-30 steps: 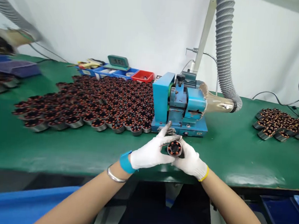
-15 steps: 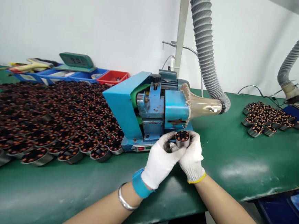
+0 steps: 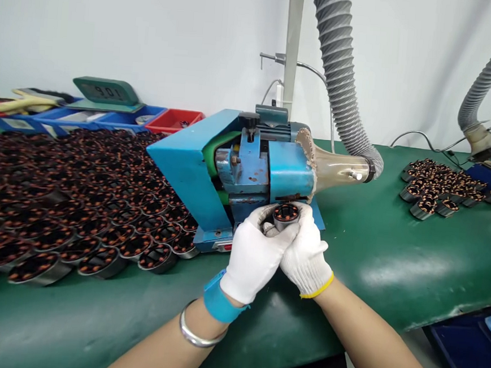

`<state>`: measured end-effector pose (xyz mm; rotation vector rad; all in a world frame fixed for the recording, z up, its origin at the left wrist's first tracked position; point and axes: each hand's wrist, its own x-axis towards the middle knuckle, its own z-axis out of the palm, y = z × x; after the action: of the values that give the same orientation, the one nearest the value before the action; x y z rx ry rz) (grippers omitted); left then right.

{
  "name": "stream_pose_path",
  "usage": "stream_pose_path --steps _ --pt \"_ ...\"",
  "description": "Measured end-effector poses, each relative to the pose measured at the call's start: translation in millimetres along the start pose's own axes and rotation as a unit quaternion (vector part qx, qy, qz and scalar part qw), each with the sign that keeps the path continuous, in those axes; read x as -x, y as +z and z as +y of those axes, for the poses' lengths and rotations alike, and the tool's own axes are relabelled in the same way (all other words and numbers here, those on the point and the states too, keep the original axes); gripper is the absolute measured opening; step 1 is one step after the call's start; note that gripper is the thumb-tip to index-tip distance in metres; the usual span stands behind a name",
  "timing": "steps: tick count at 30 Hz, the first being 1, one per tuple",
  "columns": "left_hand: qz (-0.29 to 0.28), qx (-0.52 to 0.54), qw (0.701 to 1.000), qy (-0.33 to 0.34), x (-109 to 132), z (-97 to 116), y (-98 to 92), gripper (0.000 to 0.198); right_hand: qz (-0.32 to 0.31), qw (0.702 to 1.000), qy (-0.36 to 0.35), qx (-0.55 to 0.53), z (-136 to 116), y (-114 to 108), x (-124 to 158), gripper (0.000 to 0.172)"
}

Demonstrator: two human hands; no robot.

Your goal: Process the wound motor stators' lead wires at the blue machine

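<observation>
Both hands wear white gloves and hold one round metal part (image 3: 286, 214) with copper coils inside, its open face turned up. My left hand (image 3: 255, 253) grips it from the left, fingers curled round its side. On the right side, my right hand (image 3: 307, 247) is closed on the same part. The part sits close in front of the blue machine (image 3: 292, 173), near the slot low on its cover. Whether the part touches the machine cannot be made out.
Many similar coil parts (image 3: 100, 195) cover the green table (image 3: 376, 256) at the left; a smaller group (image 3: 436, 187) lies at the right. Blue bins, a red bin (image 3: 175, 121) and a clock (image 3: 106, 91) stand behind. A grey hose (image 3: 337, 66) joins the machine's funnel.
Both hands, with the part between them, have moved slightly left and up, closer to the machine's cover. The view has shifted a little.
</observation>
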<state>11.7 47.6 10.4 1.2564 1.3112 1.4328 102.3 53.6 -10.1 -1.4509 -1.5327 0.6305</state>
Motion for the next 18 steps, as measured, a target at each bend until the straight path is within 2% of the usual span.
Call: stream_pose_path --steps 13,16,18 --pt "0.006 -0.075 0.997 -0.024 -7.0 14.4 1.7 0.040 -0.005 0.998 0.057 0.007 -10.4 -2.8 -4.4 0.042" --pt "0.008 -0.076 0.997 -0.019 -2.0 12.9 3.2 0.039 -0.005 0.999 0.048 0.010 -8.2 -6.0 1.4 0.043" --pt "0.011 -0.066 0.998 -0.013 8.9 7.3 2.2 0.040 -0.020 1.000 0.017 0.001 -2.8 -11.1 10.6 0.043"
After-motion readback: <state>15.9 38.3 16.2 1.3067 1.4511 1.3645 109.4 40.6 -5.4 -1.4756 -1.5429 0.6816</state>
